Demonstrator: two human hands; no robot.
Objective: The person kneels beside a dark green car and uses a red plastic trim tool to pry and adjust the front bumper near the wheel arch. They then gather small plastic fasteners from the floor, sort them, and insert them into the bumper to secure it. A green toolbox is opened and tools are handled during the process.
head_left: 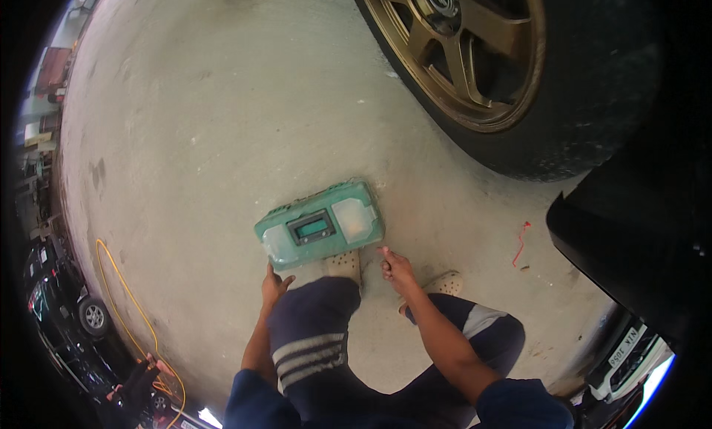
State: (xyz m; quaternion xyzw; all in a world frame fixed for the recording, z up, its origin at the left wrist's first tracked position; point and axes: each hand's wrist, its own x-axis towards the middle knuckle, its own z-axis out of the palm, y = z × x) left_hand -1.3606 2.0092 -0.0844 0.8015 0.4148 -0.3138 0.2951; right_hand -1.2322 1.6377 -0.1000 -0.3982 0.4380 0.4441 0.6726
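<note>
A green toolbox (315, 225) with clear lid compartments and a dark-framed handle lies closed on the floor in front of my feet. My left hand (275, 286) is at its near left corner, thumb apart and a finger reaching up against the edge. Close to its near right corner is my right hand (397, 270), the index finger stretched toward the box and the other fingers partly bent. Whether that fingertip touches the box I cannot tell. Neither hand holds anything that shows.
A large tire with a bronze wheel (475, 73) stands at the upper right. Small red debris (519, 243) lies on the concrete floor (208, 117). A yellow hose (130, 292) curves at left near another person's hand (152, 364) and a dark car (63, 318). Perforated clogs (445, 283) are on my feet.
</note>
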